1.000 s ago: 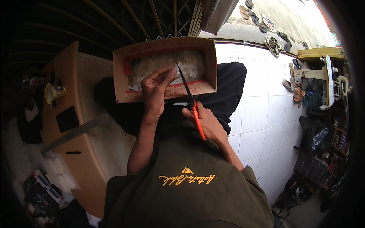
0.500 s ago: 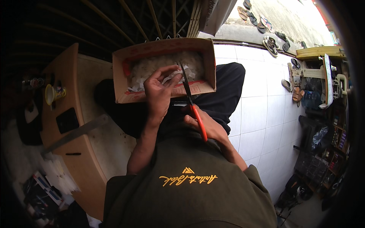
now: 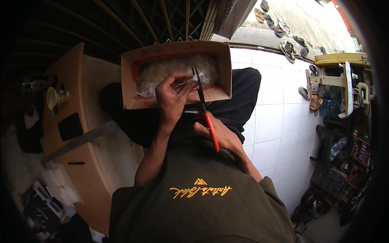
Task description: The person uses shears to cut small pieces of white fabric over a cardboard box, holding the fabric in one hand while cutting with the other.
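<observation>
A cardboard box (image 3: 139, 60) rests on my lap, filled with small white cut pieces (image 3: 162, 71). My left hand (image 3: 172, 99) is over the box's near edge, pinching a small white strip (image 3: 187, 83) between its fingertips. My right hand (image 3: 219, 133) grips scissors (image 3: 204, 107) with red-orange handles. Their dark blades point up over the box, right beside the strip. I sit on a white tiled floor in black trousers and an olive shirt.
A low tan wooden table (image 3: 87, 154) lies to my left with a long metal ruler (image 3: 79, 141), a dark rectangular device (image 3: 69, 126), a pen (image 3: 76, 163) and a yellow cup (image 3: 54, 98). Paper stacks (image 3: 60, 186) lie at lower left. Sandals (image 3: 289, 48) and cluttered shelves (image 3: 344, 93) stand to the right.
My left hand has shifted slightly right along the box edge and now holds the strip at the scissor blades. The scissors stayed nearly in place.
</observation>
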The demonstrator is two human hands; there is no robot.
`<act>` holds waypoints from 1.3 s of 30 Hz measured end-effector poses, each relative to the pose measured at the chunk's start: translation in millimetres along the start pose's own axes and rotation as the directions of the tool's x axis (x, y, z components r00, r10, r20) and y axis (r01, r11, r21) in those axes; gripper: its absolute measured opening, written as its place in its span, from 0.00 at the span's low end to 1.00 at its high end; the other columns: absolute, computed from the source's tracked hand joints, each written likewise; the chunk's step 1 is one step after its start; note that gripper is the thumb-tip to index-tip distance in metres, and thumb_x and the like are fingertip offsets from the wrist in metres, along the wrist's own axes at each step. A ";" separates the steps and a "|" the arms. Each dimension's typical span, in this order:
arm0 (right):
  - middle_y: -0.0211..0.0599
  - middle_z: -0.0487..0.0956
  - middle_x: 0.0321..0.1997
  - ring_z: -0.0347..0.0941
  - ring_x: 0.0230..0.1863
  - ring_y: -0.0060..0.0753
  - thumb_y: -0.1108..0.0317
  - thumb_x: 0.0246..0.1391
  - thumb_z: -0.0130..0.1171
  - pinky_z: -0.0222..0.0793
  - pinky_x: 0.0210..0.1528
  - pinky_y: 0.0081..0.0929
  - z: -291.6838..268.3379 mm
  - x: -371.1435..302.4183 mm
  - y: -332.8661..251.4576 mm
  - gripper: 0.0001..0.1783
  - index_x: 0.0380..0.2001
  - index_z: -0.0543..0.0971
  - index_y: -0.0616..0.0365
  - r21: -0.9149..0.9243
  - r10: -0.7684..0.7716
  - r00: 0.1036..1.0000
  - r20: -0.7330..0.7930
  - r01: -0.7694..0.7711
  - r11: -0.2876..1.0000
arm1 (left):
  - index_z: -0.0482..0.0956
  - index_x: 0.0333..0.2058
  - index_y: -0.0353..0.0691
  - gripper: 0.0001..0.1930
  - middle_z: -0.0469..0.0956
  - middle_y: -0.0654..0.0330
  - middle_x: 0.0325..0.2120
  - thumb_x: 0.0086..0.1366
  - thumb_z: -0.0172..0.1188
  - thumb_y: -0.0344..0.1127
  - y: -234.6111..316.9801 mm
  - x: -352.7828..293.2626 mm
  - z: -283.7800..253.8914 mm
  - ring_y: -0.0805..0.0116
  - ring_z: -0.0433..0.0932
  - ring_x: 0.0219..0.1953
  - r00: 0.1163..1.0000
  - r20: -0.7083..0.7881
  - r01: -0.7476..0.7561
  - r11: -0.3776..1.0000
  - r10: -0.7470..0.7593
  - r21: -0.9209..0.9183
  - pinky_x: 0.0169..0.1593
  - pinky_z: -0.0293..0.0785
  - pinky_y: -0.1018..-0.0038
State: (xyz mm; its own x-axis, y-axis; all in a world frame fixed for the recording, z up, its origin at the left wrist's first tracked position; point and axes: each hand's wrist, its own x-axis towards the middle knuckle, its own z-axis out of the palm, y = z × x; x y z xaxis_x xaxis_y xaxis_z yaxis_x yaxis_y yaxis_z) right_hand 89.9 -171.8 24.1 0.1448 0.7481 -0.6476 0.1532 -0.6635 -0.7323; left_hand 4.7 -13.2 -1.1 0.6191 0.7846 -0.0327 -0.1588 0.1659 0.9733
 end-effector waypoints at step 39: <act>0.51 0.70 0.20 0.68 0.26 0.51 0.30 0.61 0.43 0.64 0.36 0.44 -7.0 -0.4 -20.3 0.45 0.23 0.70 0.72 0.049 0.211 0.977 -0.030 -0.210 0.976 | 0.83 0.39 0.32 0.09 0.81 0.59 0.35 0.59 0.63 0.19 1.6 -11.0 -0.3 0.73 0.83 0.38 1.000 -0.003 0.005 0.992 -0.004 0.125 0.38 0.81 0.77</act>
State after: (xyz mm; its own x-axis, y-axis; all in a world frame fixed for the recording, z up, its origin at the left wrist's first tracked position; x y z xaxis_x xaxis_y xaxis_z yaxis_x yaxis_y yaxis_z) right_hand 93.6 -158.6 40.7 0.2027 0.5904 -0.7813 0.0711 -0.8046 -0.5895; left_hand -2.6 -21.3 0.7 0.6174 0.7857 -0.0375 -0.0585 0.0934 0.9939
